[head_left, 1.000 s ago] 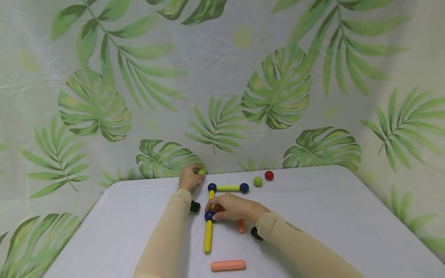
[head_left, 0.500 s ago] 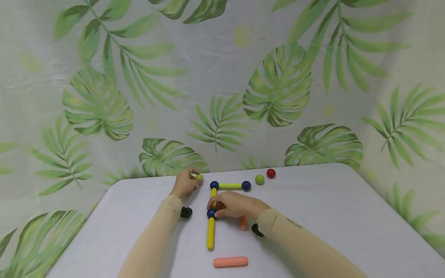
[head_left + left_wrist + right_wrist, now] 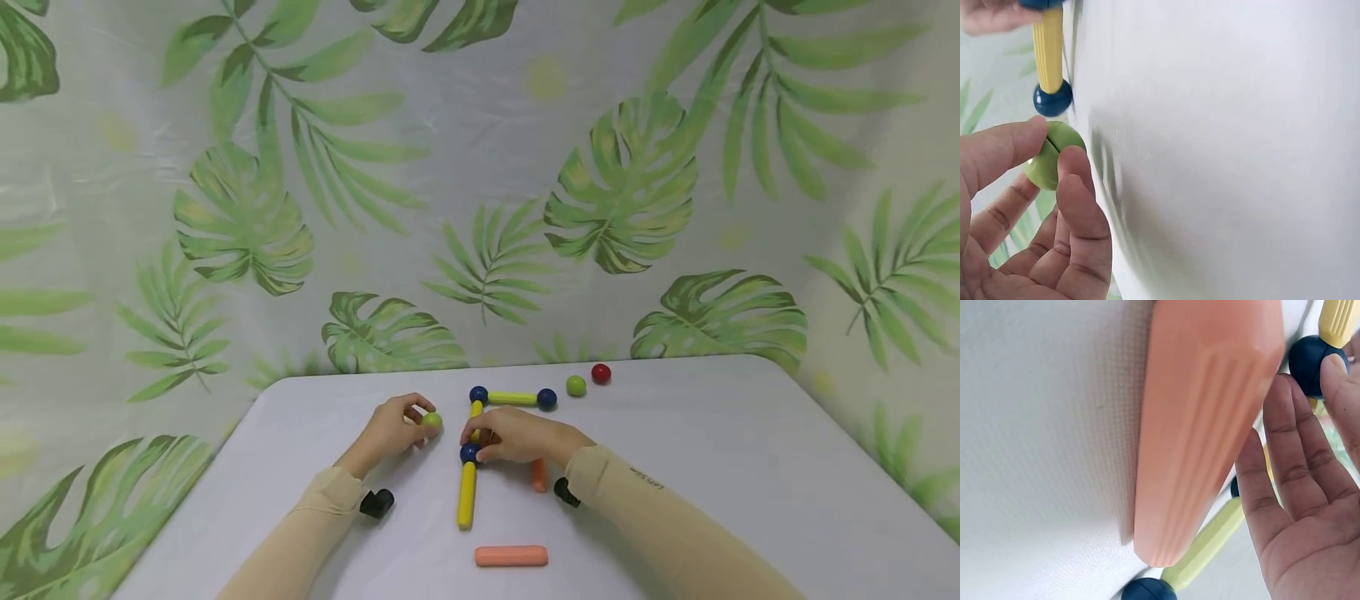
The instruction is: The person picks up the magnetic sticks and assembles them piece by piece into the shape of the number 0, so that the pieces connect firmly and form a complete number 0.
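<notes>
My left hand (image 3: pixel 393 429) pinches a green ball (image 3: pixel 431 422) between thumb and fingers, left of the joined pieces; the left wrist view shows the same green ball (image 3: pixel 1054 156) between the fingertips. My right hand (image 3: pixel 521 435) holds the middle dark blue ball (image 3: pixel 469 452) with thumb and fingertips. From that ball a yellow stick (image 3: pixel 467 496) extends toward the front, and another yellow stick (image 3: pixel 476 410), partly behind the fingers, runs back to a blue ball (image 3: pixel 478 394). There a yellow-green stick (image 3: pixel 512 398) leads right to another blue ball (image 3: pixel 547 399).
A salmon stick (image 3: pixel 512 556) lies near the table's front. Another orange stick (image 3: pixel 539 475) is partly hidden under the right hand. A loose green ball (image 3: pixel 576 385) and a red ball (image 3: pixel 601 373) sit near the back edge of the white table (image 3: pixel 712 450).
My left hand has come from the back edge toward the front with the green ball. The right hand stays at the middle blue ball, while the head view has shifted slightly.
</notes>
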`<act>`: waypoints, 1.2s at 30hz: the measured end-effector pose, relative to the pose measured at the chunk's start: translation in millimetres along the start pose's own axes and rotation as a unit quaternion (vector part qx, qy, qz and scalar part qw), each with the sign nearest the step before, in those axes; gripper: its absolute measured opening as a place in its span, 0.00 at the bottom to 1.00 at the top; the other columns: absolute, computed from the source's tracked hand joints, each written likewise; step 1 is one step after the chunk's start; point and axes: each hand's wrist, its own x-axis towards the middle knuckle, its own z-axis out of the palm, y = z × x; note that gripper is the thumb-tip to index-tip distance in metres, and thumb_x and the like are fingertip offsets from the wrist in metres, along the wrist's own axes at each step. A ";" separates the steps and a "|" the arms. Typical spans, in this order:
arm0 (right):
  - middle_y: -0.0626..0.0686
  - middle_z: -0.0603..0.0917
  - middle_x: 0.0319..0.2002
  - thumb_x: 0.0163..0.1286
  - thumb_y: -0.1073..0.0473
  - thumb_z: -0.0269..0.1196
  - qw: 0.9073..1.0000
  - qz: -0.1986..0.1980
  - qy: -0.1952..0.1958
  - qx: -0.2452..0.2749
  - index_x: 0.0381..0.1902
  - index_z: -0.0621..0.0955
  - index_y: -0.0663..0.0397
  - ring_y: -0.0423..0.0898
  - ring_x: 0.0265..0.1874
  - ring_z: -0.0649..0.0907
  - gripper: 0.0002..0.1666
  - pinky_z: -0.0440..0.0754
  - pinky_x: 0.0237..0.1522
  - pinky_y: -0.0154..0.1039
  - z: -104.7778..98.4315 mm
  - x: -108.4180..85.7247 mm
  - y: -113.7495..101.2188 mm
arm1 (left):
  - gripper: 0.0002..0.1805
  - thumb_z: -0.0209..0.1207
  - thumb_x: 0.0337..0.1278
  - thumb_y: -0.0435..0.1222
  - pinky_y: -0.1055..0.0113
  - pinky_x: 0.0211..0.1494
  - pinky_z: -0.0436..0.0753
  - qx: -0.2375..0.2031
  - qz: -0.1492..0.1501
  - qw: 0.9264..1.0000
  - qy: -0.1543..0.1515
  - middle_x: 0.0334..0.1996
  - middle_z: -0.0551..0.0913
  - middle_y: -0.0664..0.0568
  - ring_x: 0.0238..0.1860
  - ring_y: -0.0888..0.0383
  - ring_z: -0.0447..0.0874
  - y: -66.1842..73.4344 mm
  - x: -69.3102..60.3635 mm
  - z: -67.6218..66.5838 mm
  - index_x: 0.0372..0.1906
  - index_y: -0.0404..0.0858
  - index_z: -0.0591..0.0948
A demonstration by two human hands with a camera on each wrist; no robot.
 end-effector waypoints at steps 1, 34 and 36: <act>0.42 0.87 0.42 0.76 0.56 0.70 1.000 0.001 0.000 0.001 0.58 0.86 0.41 0.38 0.41 0.82 0.15 0.84 0.56 0.37 -0.2 -0.1 -0.3 | 0.16 0.74 0.64 0.36 0.66 0.34 0.84 -0.004 0.002 1.000 -0.005 0.44 0.86 0.47 0.30 0.58 0.87 -0.2 -5.6 -0.4 0.54 0.43 0.85; 0.42 0.87 0.41 0.76 0.56 0.70 1.000 0.001 0.008 0.006 0.58 0.85 0.41 0.38 0.39 0.80 0.15 0.83 0.54 0.37 0.2 -3.0 0.0 | 0.16 0.79 0.56 0.35 0.72 0.29 0.81 -0.054 0.088 0.985 -0.136 0.39 0.85 0.53 0.30 0.64 0.83 6.4 -129.8 19.6 0.45 0.42 0.83; 0.42 0.87 0.40 0.76 0.56 0.70 1.000 0.000 0.008 0.007 0.58 0.85 0.41 0.38 0.39 0.80 0.15 0.83 0.54 0.37 0.4 -3.1 -0.1 | 0.16 0.79 0.56 0.35 0.72 0.29 0.81 -0.055 0.091 0.985 -0.137 0.39 0.85 0.54 0.30 0.64 0.83 7.6 -131.8 21.3 0.45 0.42 0.83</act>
